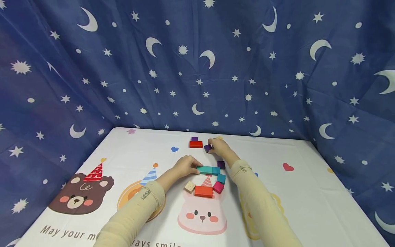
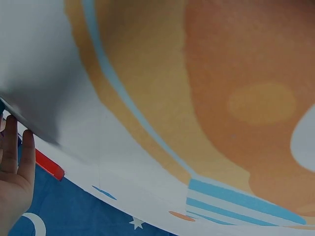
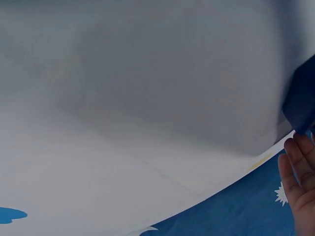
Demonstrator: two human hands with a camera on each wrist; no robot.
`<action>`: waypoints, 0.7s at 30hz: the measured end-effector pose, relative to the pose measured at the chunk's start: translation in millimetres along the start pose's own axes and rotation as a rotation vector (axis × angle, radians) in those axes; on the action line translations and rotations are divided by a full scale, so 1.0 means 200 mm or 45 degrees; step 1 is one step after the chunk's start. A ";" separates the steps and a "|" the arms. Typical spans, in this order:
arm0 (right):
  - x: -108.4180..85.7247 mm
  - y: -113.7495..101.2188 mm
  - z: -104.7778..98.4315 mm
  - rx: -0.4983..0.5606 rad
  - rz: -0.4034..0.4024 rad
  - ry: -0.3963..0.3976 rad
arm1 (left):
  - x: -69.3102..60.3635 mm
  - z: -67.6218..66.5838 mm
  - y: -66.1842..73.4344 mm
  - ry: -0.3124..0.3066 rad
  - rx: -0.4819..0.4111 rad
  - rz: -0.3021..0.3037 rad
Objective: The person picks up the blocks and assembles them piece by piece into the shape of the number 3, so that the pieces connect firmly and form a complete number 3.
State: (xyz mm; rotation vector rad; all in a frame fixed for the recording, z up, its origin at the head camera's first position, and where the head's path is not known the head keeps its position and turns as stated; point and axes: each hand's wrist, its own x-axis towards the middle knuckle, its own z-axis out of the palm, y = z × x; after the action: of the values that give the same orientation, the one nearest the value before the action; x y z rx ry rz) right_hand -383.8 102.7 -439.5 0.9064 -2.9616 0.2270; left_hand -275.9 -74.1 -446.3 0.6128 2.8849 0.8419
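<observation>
My left hand (image 1: 186,166) holds the left end of a long teal block (image 1: 206,170) between thumb and forefinger; its fingers (image 2: 25,152) show at the edge of the left wrist view. Farther back, my right hand (image 1: 219,146) pinches a dark purple block (image 1: 208,148), which is partly seen as a dark blue shape (image 3: 301,101) in the right wrist view. Just left of that block lies a red block (image 1: 195,144) with a purple block (image 1: 194,139) behind it. Another dark purple block (image 1: 220,165) sits behind the teal row's right end.
A curve of blocks continues toward me: a small teal block (image 1: 220,178), a magenta one (image 1: 218,187), an orange-red one (image 1: 203,191) and a beige one (image 1: 189,186). The white printed tablecloth (image 1: 308,199) ends at a blue starry curtain (image 1: 197,68).
</observation>
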 end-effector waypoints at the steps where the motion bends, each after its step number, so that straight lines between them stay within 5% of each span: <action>1: 0.00 0.00 0.00 -0.009 -0.003 0.011 | 0.00 0.00 0.00 0.001 -0.003 -0.004; 11: -0.04 0.05 -0.02 -0.022 0.002 0.073 | 0.01 -0.01 0.00 -0.014 -0.018 0.055; 21: -0.09 0.07 -0.05 0.030 0.003 -0.007 | 0.00 0.00 0.02 -0.011 -0.005 -0.011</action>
State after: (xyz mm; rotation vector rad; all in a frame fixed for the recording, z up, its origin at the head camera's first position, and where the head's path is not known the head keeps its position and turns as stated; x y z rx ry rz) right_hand -376.5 126.3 -432.5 0.9082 -2.9713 0.2599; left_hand -274.5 -72.1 -443.8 0.6011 2.8753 0.8419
